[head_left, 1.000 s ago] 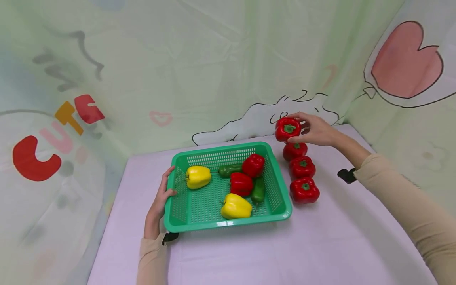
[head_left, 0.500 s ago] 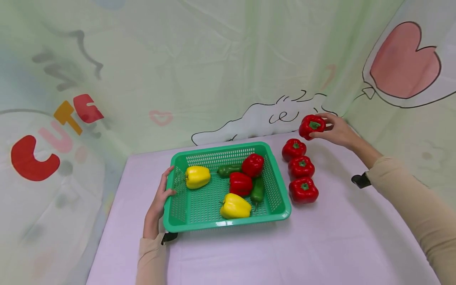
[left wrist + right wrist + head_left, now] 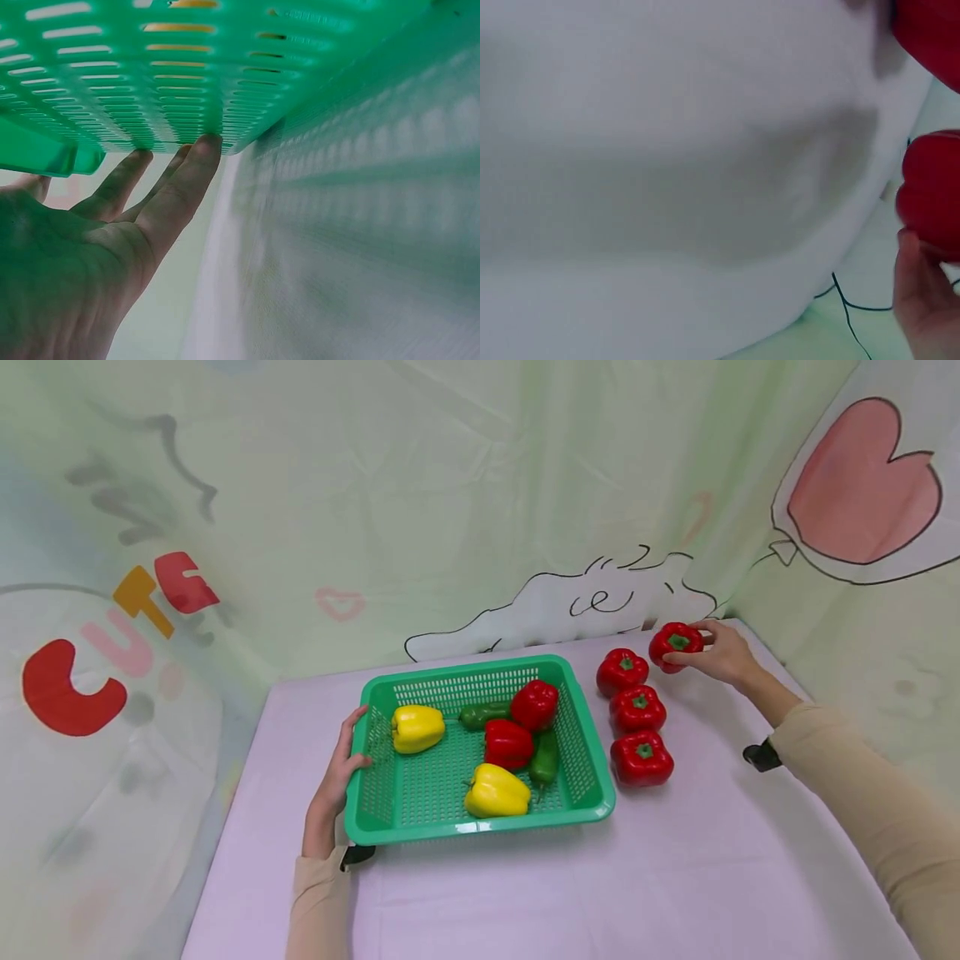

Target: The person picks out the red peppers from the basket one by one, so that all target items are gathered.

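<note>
In the head view, my left hand (image 3: 339, 770) holds the left rim of a green plastic basket (image 3: 480, 827), with the thumb over the edge. The left wrist view shows its fingers (image 3: 176, 199) against the basket's slotted outer wall (image 3: 180, 97). My right hand (image 3: 723, 653) grips a red bell pepper (image 3: 666, 653) at the table's back right; the right wrist view shows this pepper (image 3: 934, 199) at the edge. Beside it, three red bell peppers stand in a line: a far one (image 3: 621, 673), a middle one (image 3: 636, 709) and a near one (image 3: 642, 760).
Inside the basket lie two yellow bell peppers (image 3: 417, 730), two red bell peppers (image 3: 507, 745) and two green peppers (image 3: 543, 760). A pale lilac cloth covers the table (image 3: 480, 893). A printed curtain (image 3: 420, 510) hangs behind it.
My right hand has carried the red bell pepper rightward from above the row, then lowered it beside the far one. My left hand has stayed on the basket rim.
</note>
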Motion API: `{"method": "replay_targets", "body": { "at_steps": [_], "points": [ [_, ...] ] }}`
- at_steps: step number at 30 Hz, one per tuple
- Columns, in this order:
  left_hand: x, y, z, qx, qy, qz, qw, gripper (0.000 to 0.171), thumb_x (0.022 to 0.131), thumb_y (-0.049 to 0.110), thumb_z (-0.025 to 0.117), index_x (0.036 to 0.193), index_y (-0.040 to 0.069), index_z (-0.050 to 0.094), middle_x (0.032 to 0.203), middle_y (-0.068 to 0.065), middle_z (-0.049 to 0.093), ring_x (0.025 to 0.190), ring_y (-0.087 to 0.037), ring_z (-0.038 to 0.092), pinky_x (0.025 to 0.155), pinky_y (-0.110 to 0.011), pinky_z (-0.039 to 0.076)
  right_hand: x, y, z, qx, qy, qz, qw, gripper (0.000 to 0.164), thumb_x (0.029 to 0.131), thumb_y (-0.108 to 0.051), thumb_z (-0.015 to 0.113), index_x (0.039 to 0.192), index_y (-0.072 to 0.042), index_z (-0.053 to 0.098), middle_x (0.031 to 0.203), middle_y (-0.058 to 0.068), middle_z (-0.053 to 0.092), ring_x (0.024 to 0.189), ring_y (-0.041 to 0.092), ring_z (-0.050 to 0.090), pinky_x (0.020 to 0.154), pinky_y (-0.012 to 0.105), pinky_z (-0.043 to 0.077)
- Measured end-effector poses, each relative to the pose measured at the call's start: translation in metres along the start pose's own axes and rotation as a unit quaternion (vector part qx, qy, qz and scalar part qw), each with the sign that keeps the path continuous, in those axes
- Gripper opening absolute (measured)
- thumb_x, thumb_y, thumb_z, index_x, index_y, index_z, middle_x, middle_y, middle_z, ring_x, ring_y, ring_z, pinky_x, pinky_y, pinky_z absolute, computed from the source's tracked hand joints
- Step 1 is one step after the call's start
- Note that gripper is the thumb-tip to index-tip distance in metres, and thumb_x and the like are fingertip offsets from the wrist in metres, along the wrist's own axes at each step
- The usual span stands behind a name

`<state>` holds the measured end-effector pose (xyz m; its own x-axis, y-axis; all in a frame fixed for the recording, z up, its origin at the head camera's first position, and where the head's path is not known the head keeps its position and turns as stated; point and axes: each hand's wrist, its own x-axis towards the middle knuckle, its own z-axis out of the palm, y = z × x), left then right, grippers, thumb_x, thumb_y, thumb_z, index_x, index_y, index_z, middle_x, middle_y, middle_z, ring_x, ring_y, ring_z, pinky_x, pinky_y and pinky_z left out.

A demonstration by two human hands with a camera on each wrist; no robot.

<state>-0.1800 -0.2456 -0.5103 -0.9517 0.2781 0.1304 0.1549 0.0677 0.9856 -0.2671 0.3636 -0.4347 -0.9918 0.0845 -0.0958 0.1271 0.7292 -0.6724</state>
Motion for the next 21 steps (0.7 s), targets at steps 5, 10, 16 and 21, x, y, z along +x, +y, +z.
{"method": "replay_targets", "body": {
  "at_steps": [5,10,16,21],
  "points": [
    [0.0,0.0,-0.001,-0.004,0.0,0.0,1.0,0.083,0.081,-0.001,0.041,0.158,0.015,0.014,0.16,-0.015,0.013,0.128,-0.036,0.031,0.091,-0.031,0.04,-0.001,0.008,0.013,0.031,0.001,0.052,0.998,0.096,0.087,-0.048,0.068,0.148,0.009,0.023,0.138,0.037,0.034,0.121,0.051,0.038,0.09,0.057,0.047],
    [0.0,-0.001,-0.001,-0.005,-0.001,-0.001,1.0,0.084,0.08,-0.001,0.041,0.158,0.016,0.014,0.161,-0.014,0.012,0.128,-0.036,0.031,0.09,-0.029,0.041,-0.006,0.007,0.022,0.037,-0.01,0.064,0.997,0.094,0.089,-0.046,0.066,0.148,0.011,0.022,0.139,0.039,0.033,0.118,0.051,0.043,0.093,0.057,0.046],
    [0.001,0.0,0.0,-0.003,0.0,-0.002,1.0,0.083,0.081,-0.002,0.04,0.158,0.015,0.013,0.161,-0.013,0.012,0.128,-0.035,0.031,0.09,-0.03,0.041,-0.008,0.009,0.028,0.042,-0.011,0.063,0.997,0.092,0.089,-0.046,0.065,0.147,0.012,0.023,0.139,0.038,0.034,0.114,0.048,0.047,0.092,0.055,0.048],
    [0.0,0.002,0.0,-0.003,0.001,-0.004,1.0,0.083,0.081,-0.001,0.04,0.158,0.016,0.014,0.161,-0.014,0.013,0.127,-0.035,0.032,0.089,-0.03,0.041,-0.01,0.01,0.03,0.05,-0.011,0.067,0.996,0.093,0.089,-0.045,0.066,0.147,0.013,0.021,0.141,0.038,0.031,0.117,0.049,0.045,0.09,0.052,0.05]
  ]
}}
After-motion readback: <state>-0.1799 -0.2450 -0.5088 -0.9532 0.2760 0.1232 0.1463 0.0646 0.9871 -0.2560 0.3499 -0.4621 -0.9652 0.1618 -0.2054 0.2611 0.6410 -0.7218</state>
